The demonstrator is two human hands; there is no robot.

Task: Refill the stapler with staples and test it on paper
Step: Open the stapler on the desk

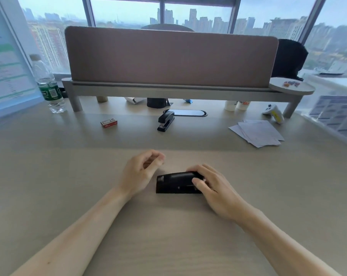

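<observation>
Two hands above the table (69, 176): my right hand (214, 189) grips the stapler (174, 181), hiding one end; my left hand (139, 173), loosely curled, holds nothing.

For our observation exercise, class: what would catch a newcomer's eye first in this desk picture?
The two hands at the centre: the right hand grips a black stapler lying on the desk, the left hand beside it. Behind, a second stapler sits between a red staple box and loose paper, before a wide city window.
</observation>
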